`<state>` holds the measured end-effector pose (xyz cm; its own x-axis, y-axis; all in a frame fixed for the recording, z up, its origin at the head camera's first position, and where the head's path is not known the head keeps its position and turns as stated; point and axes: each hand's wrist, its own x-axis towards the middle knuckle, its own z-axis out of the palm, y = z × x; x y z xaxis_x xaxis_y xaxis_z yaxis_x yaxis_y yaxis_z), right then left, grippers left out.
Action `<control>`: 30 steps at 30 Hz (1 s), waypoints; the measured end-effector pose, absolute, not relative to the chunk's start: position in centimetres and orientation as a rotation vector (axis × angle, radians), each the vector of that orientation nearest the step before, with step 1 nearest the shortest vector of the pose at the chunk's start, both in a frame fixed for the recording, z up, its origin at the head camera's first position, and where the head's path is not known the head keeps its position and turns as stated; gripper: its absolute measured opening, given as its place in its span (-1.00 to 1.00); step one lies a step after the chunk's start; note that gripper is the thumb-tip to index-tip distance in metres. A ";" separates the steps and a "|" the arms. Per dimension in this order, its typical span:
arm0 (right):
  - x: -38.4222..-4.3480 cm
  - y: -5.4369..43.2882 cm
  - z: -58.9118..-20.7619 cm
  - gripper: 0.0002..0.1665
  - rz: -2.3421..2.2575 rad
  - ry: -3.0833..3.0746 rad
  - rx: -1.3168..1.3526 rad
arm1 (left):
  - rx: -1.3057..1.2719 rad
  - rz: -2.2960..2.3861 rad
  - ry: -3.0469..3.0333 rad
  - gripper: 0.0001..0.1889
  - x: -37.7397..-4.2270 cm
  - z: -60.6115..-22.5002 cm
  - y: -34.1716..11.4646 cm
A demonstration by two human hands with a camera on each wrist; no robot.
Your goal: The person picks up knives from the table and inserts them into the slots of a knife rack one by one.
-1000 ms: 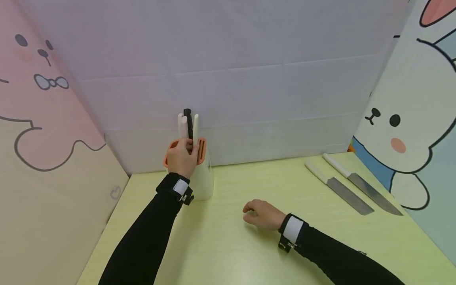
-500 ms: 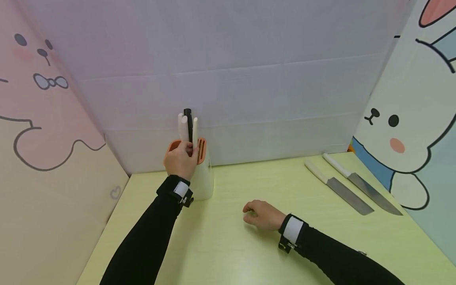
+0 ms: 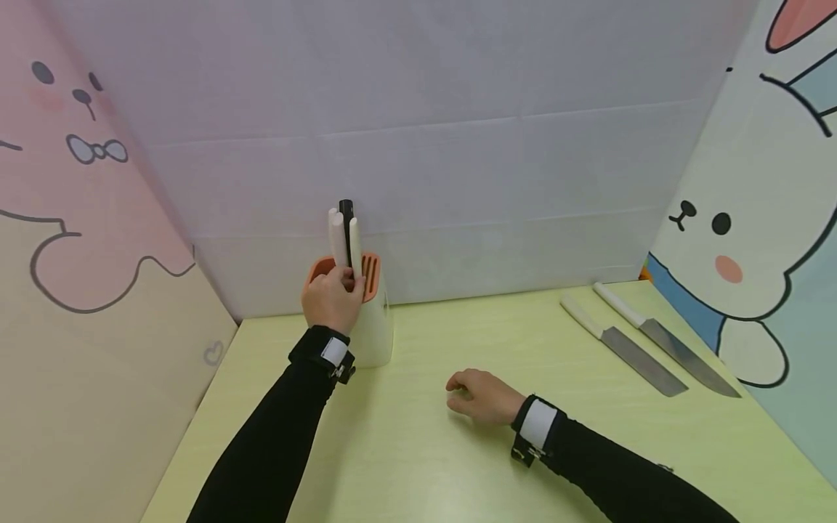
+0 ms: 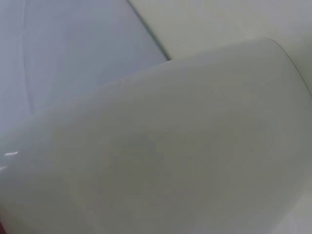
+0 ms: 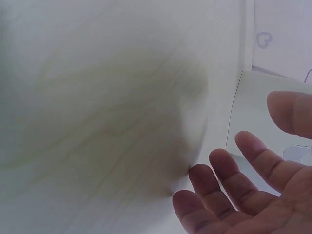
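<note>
– Where do we find the left hand (image 3: 330, 299)?
– We see it at the knife block (image 3: 374, 330), which stands toward the back left of the counter (image 3: 418, 465). Its fingers (image 3: 357, 288) pinch a slim white handle (image 3: 355, 243) low down, close to the block's orange top (image 3: 317, 270).

– Does that handle stand alone?
– No, we count a black handle (image 3: 346, 209) and two other white handles (image 3: 338, 240) bunched close beside it. The black one reaches highest. Just to the right of the pinched handle we make out narrow slots (image 3: 370, 272) in the orange top.

– Does the left wrist camera help us?
– Little: the block's pale, smooth side fills most of that view, and we cannot make out the fingers there.

– And the right hand (image 3: 485, 396)?
– We find it over the front middle of the counter, well apart from the block. Its fingers are loosely bent and slightly spread, holding nothing. We cannot tell whether the fingertips touch the surface.

– What lies farther right?
– We have two knives side by side: a square-tipped knife (image 3: 642, 359) and, to its right, a pointed knife (image 3: 686, 356). Their white grips point toward the back wall (image 3: 458, 181), their blades toward our side.
</note>
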<state>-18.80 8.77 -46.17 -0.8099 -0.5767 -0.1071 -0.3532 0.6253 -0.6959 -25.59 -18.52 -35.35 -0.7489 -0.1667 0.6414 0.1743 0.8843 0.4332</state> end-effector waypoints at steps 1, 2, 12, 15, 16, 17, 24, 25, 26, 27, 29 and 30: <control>-18.8 8.8 -46.2 -0.63 -0.984 2.529 -0.745 | -0.001 -0.629 -2.333 -0.78 -25.5 -35.4 -18.5; -18.8 8.8 -46.2 -0.63 -0.985 2.528 -0.742 | 0.001 -0.639 -2.330 -0.78 -25.4 -35.4 -18.4; -18.8 8.9 -46.2 -0.63 -0.993 2.519 -0.722 | -0.003 -0.705 -2.303 -0.80 -25.4 -35.9 -18.4; -18.8 9.0 -46.2 -0.63 -0.988 2.525 -0.724 | -0.028 -0.699 -2.285 -0.80 -25.3 -36.0 -18.6; -18.8 9.1 -46.2 -0.63 -0.986 2.526 -0.725 | -0.039 -0.697 -2.277 -0.80 -25.3 -36.1 -18.7; -18.8 9.2 -46.2 -0.63 -0.985 2.528 -0.727 | -0.050 -0.690 -2.269 -0.80 -25.3 -36.1 -18.8; -19.1 10.5 -45.6 -0.61 -0.980 2.551 -0.684 | -0.014 -0.680 -2.206 -0.67 -24.9 -35.7 -19.8; -19.2 10.8 -45.4 -0.61 -0.982 2.555 -0.671 | -0.001 -0.685 -2.207 -0.63 -24.9 -35.5 -20.1; -19.3 11.2 -45.3 -0.61 -0.983 2.560 -0.661 | 0.012 -0.690 -2.218 -0.58 -25.0 -35.3 -20.3; -19.4 11.5 -45.2 -0.60 -0.982 2.566 -0.654 | 0.026 -0.689 -2.243 -0.50 -25.1 -35.2 -20.6; -19.6 12.3 -44.9 -0.60 -0.976 2.586 -0.650 | 0.046 -0.680 -2.319 -0.30 -25.5 -34.9 -21.1; -19.7 12.7 -44.8 -0.60 -0.974 2.598 -0.650 | 0.051 -0.669 -2.369 -0.19 -25.7 -34.9 -21.3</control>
<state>-19.74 12.73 -44.84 -0.8557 -0.5057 -0.1099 -0.3087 0.6693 -0.6758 -25.66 -21.35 -34.89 -0.7770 -0.2063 0.5947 0.1354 0.8679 0.4779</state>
